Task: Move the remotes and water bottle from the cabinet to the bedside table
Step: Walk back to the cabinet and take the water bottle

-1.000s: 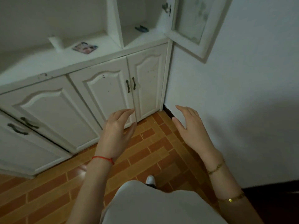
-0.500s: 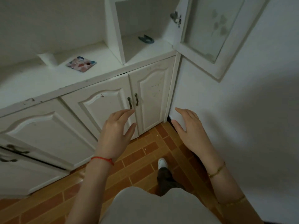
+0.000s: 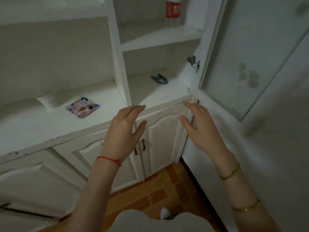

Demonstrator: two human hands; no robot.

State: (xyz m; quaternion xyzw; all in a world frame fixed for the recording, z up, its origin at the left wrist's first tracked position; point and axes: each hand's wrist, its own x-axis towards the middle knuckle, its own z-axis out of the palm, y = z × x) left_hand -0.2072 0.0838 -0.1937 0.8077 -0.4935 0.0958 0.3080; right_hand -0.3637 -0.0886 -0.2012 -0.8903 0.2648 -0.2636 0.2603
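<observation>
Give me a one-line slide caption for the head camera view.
Open hands, left hand and right hand, raised before the cabinet; water bottle shelved above.

The white cabinet point(image 3: 157, 37) stands with its glass door point(image 3: 250, 61) swung open; a water bottle point(image 3: 173, 12) stands on its upper shelf; a dark blue object point(image 3: 159, 79) lies on the shelf below; the left hand point(image 3: 125, 129) and right hand point(image 3: 200, 126) hover before its lower doors, fingers straight, holding nothing.

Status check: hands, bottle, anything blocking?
Left hand open, empty. Right hand open, empty. Water bottle upright on upper shelf, untouched. Nothing blocking; cabinet door open.
</observation>
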